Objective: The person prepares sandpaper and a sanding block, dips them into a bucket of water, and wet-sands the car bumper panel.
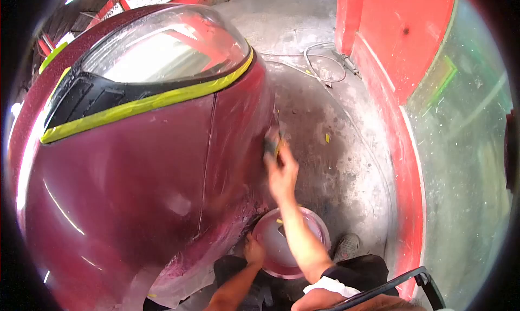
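Observation:
A dark red car body (135, 164) fills the left side, with yellow tape (146, 104) along the lower edge of its window. My right hand (283, 167) is raised against the car's side, its fingers closed around a small dark block (272, 143) with a yellowish edge. Lower down, my left hand (253, 250) is at the left rim of a round basin (320, 224) holding cloudy liquid. Its fingers are partly hidden, and its grip is unclear. A small dark piece with a yellow bit lies in the basin, partly behind my right forearm.
A hose (346, 113) and cable loop across the concrete floor beyond the car. Along the right stands a red wall (398, 34) beside a greenish panel (460, 148). My shoe (347, 246) is right of the basin. A black frame (401, 281) crosses the lower right.

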Motion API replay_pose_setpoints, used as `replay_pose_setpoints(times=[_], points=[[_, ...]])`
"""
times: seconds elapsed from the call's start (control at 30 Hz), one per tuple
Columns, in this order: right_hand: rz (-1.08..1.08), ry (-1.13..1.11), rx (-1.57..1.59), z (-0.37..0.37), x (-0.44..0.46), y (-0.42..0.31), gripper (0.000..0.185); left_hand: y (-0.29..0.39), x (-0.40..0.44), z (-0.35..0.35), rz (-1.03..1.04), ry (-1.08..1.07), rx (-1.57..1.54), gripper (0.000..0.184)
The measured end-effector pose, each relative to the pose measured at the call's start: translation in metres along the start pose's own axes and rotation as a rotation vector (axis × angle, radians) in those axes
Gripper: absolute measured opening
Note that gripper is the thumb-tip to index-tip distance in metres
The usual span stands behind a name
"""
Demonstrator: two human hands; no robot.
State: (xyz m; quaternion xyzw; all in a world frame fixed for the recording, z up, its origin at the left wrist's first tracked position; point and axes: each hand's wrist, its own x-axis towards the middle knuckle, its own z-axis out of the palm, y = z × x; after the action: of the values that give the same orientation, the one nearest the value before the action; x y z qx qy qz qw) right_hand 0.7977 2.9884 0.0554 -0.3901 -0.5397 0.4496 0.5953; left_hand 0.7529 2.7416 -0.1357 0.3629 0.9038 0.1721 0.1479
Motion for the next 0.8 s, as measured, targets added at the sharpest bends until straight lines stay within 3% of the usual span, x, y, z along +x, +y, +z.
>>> replay_pose_setpoints(times=[0.1, 0.17, 0.23, 0.3, 0.33, 0.37, 0.5, 0.57, 0.63, 0.7, 0.77, 0.8], points=[[0.013, 0.053, -0.062, 0.006, -0.006, -0.006, 0.050, 0.009, -0.004, -0.016, -0.052, -0.085, 0.042, 0.043], [0.112, -0.019, 0.154, 0.002, 0.041, -0.019, 0.050, 0.004, -0.008, -0.006, -0.048, -0.017, -0.036, 0.044], [0.063, 0.011, 0.228, 0.004, 0.041, -0.015, 0.048, 0.004, -0.007, -0.007, -0.074, -0.058, 0.002, 0.044], [0.003, 0.027, -0.041, 0.006, -0.001, -0.025, 0.045, 0.009, 0.000, -0.007, -0.088, -0.094, 0.034, 0.045], [-0.017, 0.101, 0.175, 0.021, -0.017, -0.025, 0.045, 0.009, 0.000, -0.009, -0.090, -0.096, 0.045, 0.045], [-0.038, 0.104, 0.028, 0.019, -0.014, -0.016, 0.044, 0.007, -0.003, -0.010, -0.097, -0.105, 0.059, 0.045], [0.108, 0.075, 0.241, 0.014, 0.062, -0.012, 0.043, 0.005, -0.010, -0.011, -0.023, -0.061, 0.059, 0.047], [0.053, 0.068, 0.181, 0.012, 0.029, -0.026, 0.043, 0.003, -0.002, -0.003, -0.123, -0.121, 0.095, 0.050], [-0.141, 0.113, -0.020, 0.018, -0.026, -0.052, 0.044, 0.005, 0.006, 0.001, -0.073, -0.085, 0.095, 0.050], [-0.208, 0.193, 0.026, 0.029, -0.030, -0.045, 0.045, -0.001, 0.000, 0.003, -0.009, -0.046, 0.067, 0.051], [-0.059, 0.184, 0.079, 0.023, 0.022, -0.020, 0.043, -0.009, -0.004, 0.006, 0.049, -0.001, 0.019, 0.052], [0.193, 0.106, 0.186, 0.010, 0.053, -0.025, 0.040, -0.016, -0.004, 0.012, 0.045, 0.000, 0.023, 0.052]])
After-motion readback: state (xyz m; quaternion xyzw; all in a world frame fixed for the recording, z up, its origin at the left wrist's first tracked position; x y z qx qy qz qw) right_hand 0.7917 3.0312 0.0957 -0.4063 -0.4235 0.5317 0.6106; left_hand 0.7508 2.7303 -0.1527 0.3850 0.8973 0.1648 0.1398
